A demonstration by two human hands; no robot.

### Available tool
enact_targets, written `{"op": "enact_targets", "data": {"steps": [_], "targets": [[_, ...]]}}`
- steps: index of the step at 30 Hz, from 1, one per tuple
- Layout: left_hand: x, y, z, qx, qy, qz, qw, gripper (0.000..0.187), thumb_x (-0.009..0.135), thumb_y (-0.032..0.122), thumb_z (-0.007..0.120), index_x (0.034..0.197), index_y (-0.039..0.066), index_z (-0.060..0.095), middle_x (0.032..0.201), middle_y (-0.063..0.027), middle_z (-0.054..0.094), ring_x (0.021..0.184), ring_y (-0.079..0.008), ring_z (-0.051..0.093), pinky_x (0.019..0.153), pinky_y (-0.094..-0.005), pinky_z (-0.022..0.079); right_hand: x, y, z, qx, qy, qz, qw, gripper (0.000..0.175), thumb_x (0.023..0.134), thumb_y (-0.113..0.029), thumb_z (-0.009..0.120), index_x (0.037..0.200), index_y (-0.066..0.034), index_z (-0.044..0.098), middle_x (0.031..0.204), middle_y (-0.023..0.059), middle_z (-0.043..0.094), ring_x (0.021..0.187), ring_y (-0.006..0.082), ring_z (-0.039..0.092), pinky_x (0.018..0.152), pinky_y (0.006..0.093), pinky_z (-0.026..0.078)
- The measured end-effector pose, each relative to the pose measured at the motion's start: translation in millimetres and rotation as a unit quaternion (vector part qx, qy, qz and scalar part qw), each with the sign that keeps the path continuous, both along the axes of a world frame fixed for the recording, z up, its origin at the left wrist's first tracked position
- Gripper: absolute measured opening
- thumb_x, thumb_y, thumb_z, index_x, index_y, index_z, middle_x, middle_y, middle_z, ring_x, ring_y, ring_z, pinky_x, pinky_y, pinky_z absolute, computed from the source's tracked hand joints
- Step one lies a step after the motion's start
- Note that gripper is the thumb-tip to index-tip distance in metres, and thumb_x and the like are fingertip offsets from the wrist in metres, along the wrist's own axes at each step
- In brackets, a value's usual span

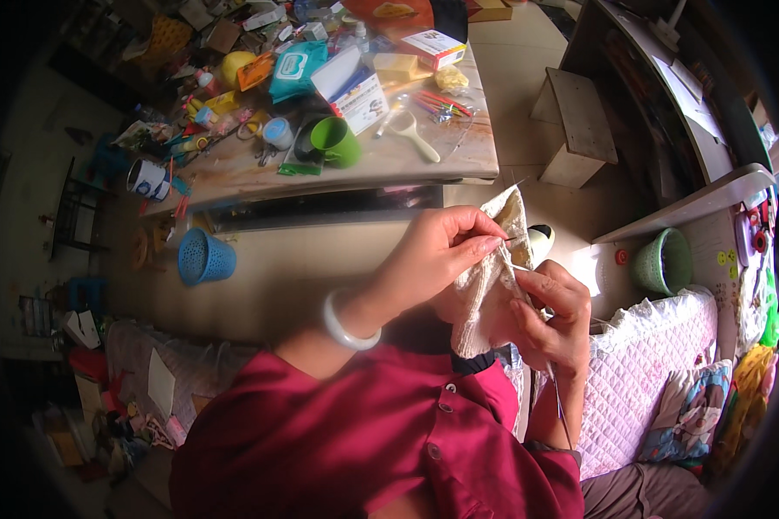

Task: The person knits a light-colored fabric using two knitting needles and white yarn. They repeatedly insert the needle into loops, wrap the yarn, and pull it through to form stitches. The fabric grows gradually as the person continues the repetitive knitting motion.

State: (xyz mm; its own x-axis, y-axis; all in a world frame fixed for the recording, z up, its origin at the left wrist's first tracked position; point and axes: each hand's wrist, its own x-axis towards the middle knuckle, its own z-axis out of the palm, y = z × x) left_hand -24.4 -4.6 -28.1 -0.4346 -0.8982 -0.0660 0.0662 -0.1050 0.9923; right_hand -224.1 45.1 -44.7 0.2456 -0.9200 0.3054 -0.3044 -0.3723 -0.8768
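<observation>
A cream knitted piece (477,308) hangs in front of my chest, with ribbing down its near side. My left hand (451,243) pinches its upper edge between thumb and fingers, beside a dark needle tip (509,239). Another thin needle end (519,184) juts past the far corner of the fabric. On the other side, my right hand (553,308) grips the knitting's edge, fingers curled; a short light strand or needle shows just above its fingertips. From below that hand, a long thin dark line, needle or cord, runs down along the forearm. A pale bangle (350,324) circles my left wrist.
Ahead stands a marble-patterned table (389,162) bearing a green mug (335,143), a teal wipes pack (297,70) and boxes. A blue basket (206,256) and a green basket (663,263) stand on the floor. A wooden stool (581,123) is far right, a quilted seat (649,370) nearer.
</observation>
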Motion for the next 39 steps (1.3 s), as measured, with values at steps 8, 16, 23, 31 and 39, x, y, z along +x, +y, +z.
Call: {"op": "enact_targets", "data": {"steps": [8,16,23,31,39], "targets": [[-2.9,1.8,-3.0,-0.008,0.019,0.032,0.999,0.013,0.090,0.011,0.059,0.094,0.000,0.063,0.085,0.0009,0.061,0.081,-0.0036,0.052,0.072,-0.0195,0.042,7.1,-1.6,-0.9,0.005,-0.033,-0.022,0.999,0.027,0.069,0.000,0.063,0.096,0.0044,0.066,0.072,0.0077,0.053,0.061,0.0147,0.052,0.054,0.0265,0.040],[-14.2,14.3,-11.2,-0.080,0.035,0.106,0.991,0.008,0.089,0.006,0.058,0.093,0.000,0.061,0.084,0.0003,0.059,0.079,-0.0045,0.052,0.070,-0.0206,0.043,10.4,-6.9,-2.6,-0.028,-0.031,-0.036,0.998,0.023,0.072,-0.004,0.062,0.094,0.0047,0.063,0.072,0.0081,0.052,0.061,0.0164,0.051,0.056,0.0281,0.041],[-17.7,18.0,-14.4,-0.193,-0.046,0.139,0.970,0.009,0.089,0.001,0.056,0.097,0.000,0.061,0.083,0.0005,0.058,0.076,-0.0052,0.051,0.066,-0.0212,0.044,10.0,-17.5,-1.5,-0.046,-0.025,-0.039,0.998,0.024,0.072,-0.006,0.063,0.092,0.0052,0.062,0.072,0.0081,0.052,0.062,0.0172,0.051,0.058,0.0282,0.042],[-10.2,5.7,-7.6,-0.105,0.007,0.083,0.991,0.015,0.091,0.006,0.054,0.101,-0.001,0.063,0.084,0.0014,0.059,0.078,-0.0037,0.050,0.069,-0.0198,0.042,1.7,-10.7,1.8,0.002,-0.026,-0.016,1.000,0.024,0.071,-0.007,0.063,0.092,0.0050,0.064,0.074,0.0072,0.053,0.065,0.0157,0.052,0.059,0.0268,0.042],[0.1,5.1,7.4,0.001,0.014,-0.019,1.000,0.016,0.091,0.008,0.055,0.102,0.000,0.064,0.085,0.0038,0.059,0.077,-0.0023,0.049,0.068,-0.0177,0.040,-3.8,-11.5,-5.9,-0.006,-0.098,-0.012,0.995,0.025,0.068,-0.010,0.062,0.089,0.0038,0.064,0.074,0.0070,0.053,0.064,0.0157,0.051,0.060,0.0266,0.039]]}}
